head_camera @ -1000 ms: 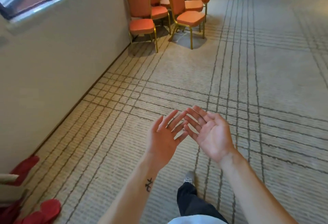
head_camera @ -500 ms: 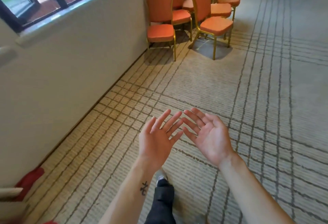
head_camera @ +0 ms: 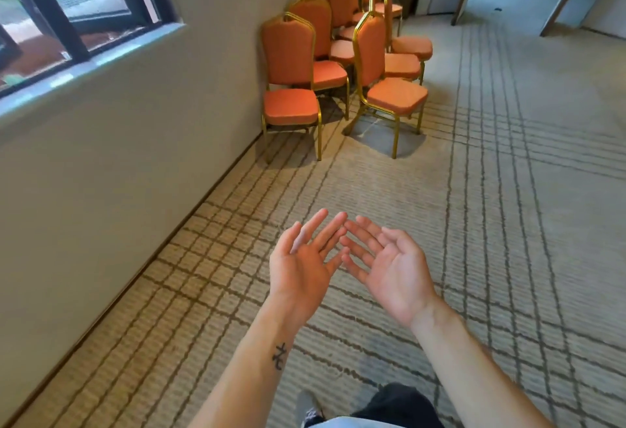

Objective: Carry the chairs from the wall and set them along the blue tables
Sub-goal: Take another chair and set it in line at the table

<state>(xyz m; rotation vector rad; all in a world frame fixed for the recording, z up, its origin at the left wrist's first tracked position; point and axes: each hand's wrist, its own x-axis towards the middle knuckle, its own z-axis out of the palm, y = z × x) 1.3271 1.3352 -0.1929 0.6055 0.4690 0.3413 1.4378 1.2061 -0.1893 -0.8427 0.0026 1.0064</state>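
Head view looks down at two bare hands raised palm-up over patterned carpet [head_camera: 508, 190], the left hand [head_camera: 299, 266] and right hand [head_camera: 389, 268] side by side with fingertips almost meeting; each grip is fully open and holds nothing. Well ahead of the grip, a huddle of chairs [head_camera: 338, 55] stands against a cream wall [head_camera: 118, 143] below a dark-framed window [head_camera: 67, 14]. They have padded orange seats, tall orange backs with peaked tops, and thin, shiny gold metal frames. The nearest chair [head_camera: 291, 89] sits slightly left of the grip, against the wall; an angled chair [head_camera: 389, 89] stands slightly right. No blue table is visible. The chairs are packed close, so lifting one may snag its legs on a neighbour and tip it. The slick metal tubing could probably slip in a loose grip. The carpet is coarse, beige, crossed by dark lines.
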